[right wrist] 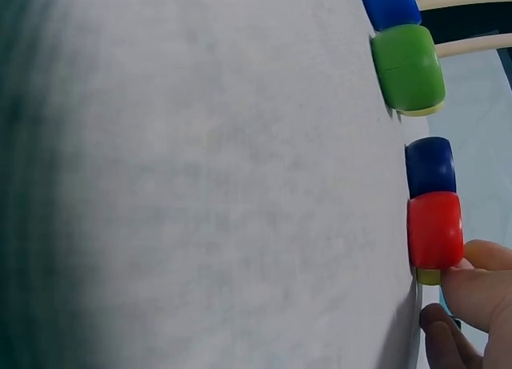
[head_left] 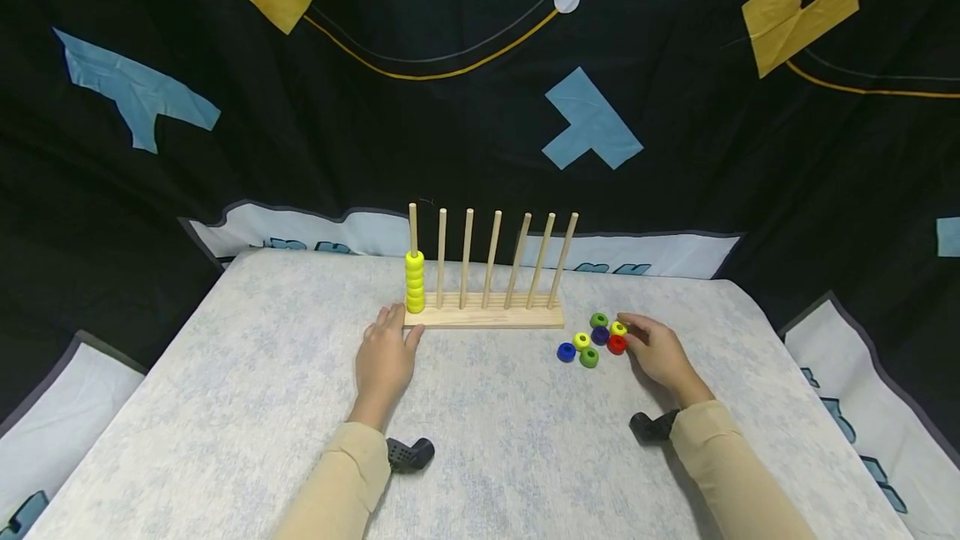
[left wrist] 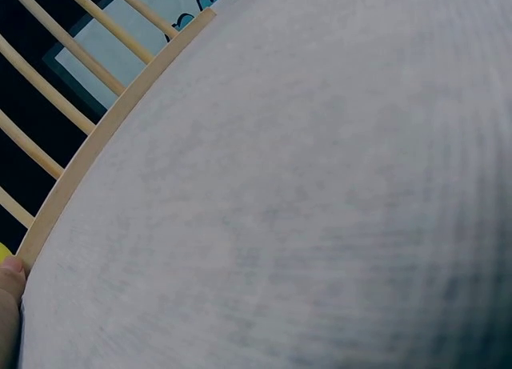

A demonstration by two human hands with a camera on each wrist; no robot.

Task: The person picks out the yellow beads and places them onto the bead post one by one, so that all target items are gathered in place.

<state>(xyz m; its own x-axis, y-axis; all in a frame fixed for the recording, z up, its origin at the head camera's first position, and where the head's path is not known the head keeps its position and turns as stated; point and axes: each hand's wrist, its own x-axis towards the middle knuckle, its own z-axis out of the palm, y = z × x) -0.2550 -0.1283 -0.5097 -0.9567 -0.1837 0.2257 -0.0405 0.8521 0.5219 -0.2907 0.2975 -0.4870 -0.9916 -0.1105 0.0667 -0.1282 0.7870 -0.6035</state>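
A wooden peg rack [head_left: 487,317] with a row of upright pegs stands toward the back of the table. Several yellow beads [head_left: 415,282] are stacked on its leftmost peg. My left hand [head_left: 385,365] holds the left end of the base, thumb at the front edge; in the left wrist view the thumb tip [left wrist: 11,266] is at the base's corner. Right of the rack, my right hand [head_left: 660,350] pinches a yellow bead [head_left: 618,328] at the edge of a loose group. A red bead [head_left: 617,345] sits right beside those fingertips and partly hides the yellow one in the right wrist view.
Near the red bead lie a dark blue bead [head_left: 600,335], two green beads [head_left: 589,357], a blue bead [head_left: 566,352] and another yellow bead [head_left: 581,341]. Black cloth with blue and yellow tape hangs behind the pale table [head_left: 517,440].
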